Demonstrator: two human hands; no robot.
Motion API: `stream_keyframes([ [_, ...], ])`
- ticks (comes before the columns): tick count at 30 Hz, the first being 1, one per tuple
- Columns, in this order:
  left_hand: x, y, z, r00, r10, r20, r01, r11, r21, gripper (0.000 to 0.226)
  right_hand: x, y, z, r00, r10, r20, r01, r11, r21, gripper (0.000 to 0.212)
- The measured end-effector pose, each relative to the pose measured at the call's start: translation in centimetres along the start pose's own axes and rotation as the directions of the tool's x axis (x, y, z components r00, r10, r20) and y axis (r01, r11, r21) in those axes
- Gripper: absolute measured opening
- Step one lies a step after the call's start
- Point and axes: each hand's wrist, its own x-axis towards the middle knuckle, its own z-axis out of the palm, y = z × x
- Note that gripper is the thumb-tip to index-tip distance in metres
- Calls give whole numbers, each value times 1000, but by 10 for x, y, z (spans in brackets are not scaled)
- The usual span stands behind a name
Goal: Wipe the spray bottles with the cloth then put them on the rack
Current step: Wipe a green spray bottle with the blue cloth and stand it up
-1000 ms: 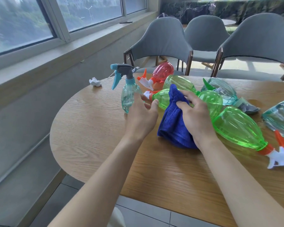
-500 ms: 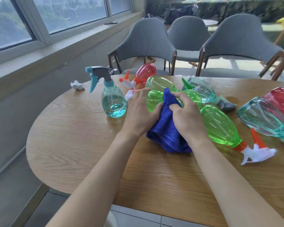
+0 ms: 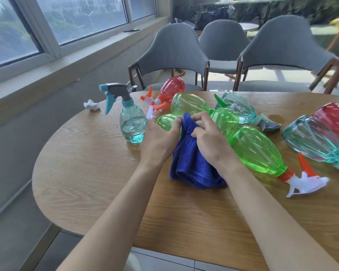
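Note:
Several spray bottles lie on the wooden table (image 3: 86,173). My left hand (image 3: 160,141) grips a small green spray bottle (image 3: 165,122) that lies on its side with its orange and white trigger pointing left. My right hand (image 3: 209,139) pinches the bunched blue cloth (image 3: 192,165) against that bottle. A teal bottle (image 3: 132,126) with a grey and blue trigger stands upright just left of my left hand. Other green bottles (image 3: 188,103) (image 3: 256,151) lie beside and behind my hands. No rack is in view.
A red bottle (image 3: 172,87) and a teal bottle (image 3: 239,108) lie at the back. Another teal one (image 3: 311,141) and a red one (image 3: 335,118) lie at the right edge. A crumpled paper (image 3: 91,105) sits at the far left. Grey chairs (image 3: 172,51) stand behind the table.
My left hand has gone from lying open by the bottle to gripping it. My right hand has gathered the cloth into a bunch on the bottle.

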Motion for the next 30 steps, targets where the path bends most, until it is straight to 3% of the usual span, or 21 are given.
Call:
stream_keyframes([
  [11,-6,1,0,994,-85,69,101,955,-278,80,-3,5,-5,995,20,-95,-17,999,32,27],
  [15,-9,-3,-2,987,-109,120,147,910,-387,79,-6,4,-1,997,47,-65,-44,998,44,27],
  [25,-17,-2,-11,987,-62,146,136,799,-585,59,-6,2,-2,993,102,-53,-77,934,350,20],
  [30,-21,0,-13,979,-85,184,188,723,-665,76,-3,9,-6,993,100,-66,-60,891,450,24],
])
